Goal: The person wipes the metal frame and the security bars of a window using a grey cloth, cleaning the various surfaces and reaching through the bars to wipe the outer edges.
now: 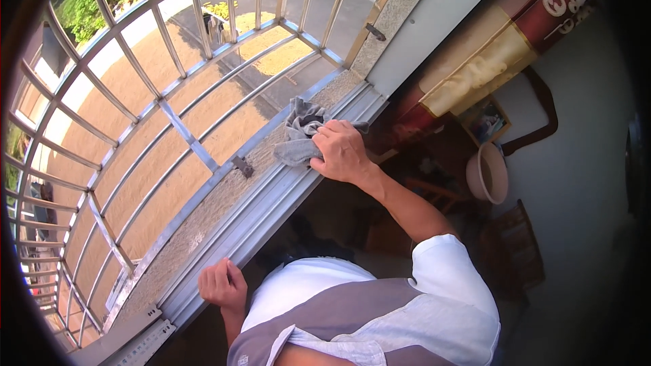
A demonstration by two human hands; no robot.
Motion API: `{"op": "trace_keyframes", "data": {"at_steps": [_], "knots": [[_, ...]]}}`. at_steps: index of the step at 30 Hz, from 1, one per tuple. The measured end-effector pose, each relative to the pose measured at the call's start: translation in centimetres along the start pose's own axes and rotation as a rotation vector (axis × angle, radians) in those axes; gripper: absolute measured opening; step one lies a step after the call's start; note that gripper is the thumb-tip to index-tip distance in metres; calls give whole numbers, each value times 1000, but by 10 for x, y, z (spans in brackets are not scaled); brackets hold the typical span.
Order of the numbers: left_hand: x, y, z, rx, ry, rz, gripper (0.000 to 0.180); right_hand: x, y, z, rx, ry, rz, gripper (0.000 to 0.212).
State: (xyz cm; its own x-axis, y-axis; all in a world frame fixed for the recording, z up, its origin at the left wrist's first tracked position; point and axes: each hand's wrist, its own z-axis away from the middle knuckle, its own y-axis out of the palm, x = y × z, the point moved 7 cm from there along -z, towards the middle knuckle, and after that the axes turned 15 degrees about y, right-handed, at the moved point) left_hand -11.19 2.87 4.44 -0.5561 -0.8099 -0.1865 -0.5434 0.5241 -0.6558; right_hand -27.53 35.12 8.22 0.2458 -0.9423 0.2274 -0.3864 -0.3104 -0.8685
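Note:
My right hand (342, 152) is closed on a crumpled grey rag (298, 137) and presses it onto the metal window track (251, 190). Part of the rag spreads past the track onto the rough stone sill (193, 220); some of it is hidden under my fingers. Farther down the same track, at the lower left, my left hand (222, 285) is curled into a loose fist by the inner edge. Nothing shows between its fingers.
Beyond the sill, a metal bar cage (159, 102) encloses the window opening. A rusty bracket (242, 166) sticks up from the sill. Indoors, a red and gold curtain (475, 74) hangs beside the frame, with a pale basin (487, 173) and a wooden chair (512, 244) at the right.

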Motion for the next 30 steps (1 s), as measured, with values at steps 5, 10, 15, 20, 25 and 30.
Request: {"op": "trace_keyframes", "data": {"at_steps": [5, 10, 15, 20, 25, 30], "knots": [[3, -2, 4, -8, 3, 10, 3, -36, -11, -12, -35, -37, -9, 25], [1, 0, 4, 9, -6, 4, 3, -149, -17, -57, 96, 331, 335, 29], [2, 0, 3, 5, -29, -20, 3, -122, 17, -37, 51, 408, 88, 34], [0, -2, 4, -6, -8, -43, 3, 8, 22, -6, -64, 183, -43, 26], [2, -4, 3, -11, -3, -38, 3, -29, 38, -8, 227, 591, -596, 30], [0, -5, 3, -33, -11, -1, 2, -81, -24, -28, 79, 757, -1578, 34]]}}
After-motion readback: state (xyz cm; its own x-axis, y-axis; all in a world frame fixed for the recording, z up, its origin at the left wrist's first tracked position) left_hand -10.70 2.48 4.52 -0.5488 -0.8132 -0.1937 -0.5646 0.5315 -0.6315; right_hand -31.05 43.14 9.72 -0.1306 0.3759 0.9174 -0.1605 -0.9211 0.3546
